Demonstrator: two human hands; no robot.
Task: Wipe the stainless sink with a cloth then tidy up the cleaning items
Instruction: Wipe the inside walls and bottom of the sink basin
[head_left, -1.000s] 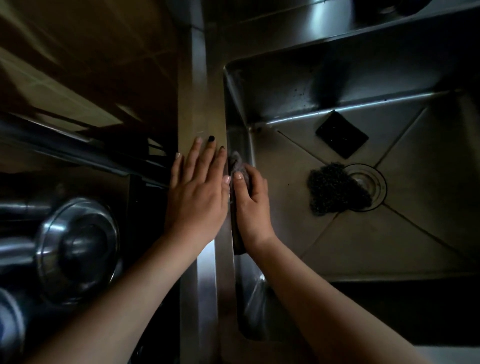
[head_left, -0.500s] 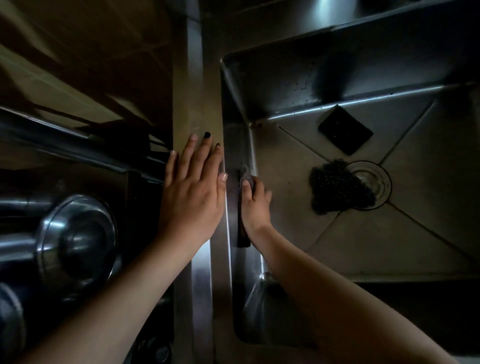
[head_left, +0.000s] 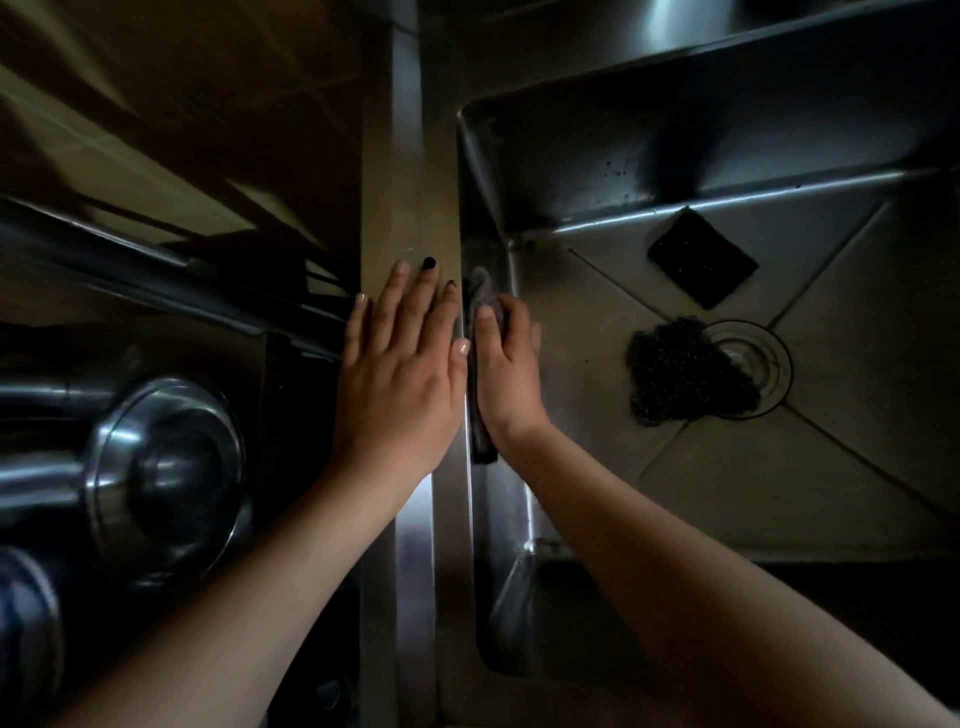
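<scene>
The stainless sink (head_left: 727, 499) fills the right half of the dim view. My right hand (head_left: 506, 371) presses a dark grey cloth (head_left: 480, 293) flat against the sink's left inner wall, just below the rim; the cloth shows above my fingertips and below my wrist. My left hand (head_left: 400, 364) lies flat, fingers straight, on the steel rim strip (head_left: 410, 156) left of the basin. A dark square sponge pad (head_left: 701, 257) lies on the basin floor near the back wall. A dark wire scrubber (head_left: 685, 371) sits beside the round drain (head_left: 748, 364).
Round steel lids or pots (head_left: 161, 467) crowd the lower left beside the rim. A dark counter surface (head_left: 182, 130) stretches to the upper left. The sink's back ledge (head_left: 727, 31) runs along the top.
My right hand slid the cloth down the sink's left wall half a second ago and has come back up towards the rim. My left hand has stayed flat on the rim.
</scene>
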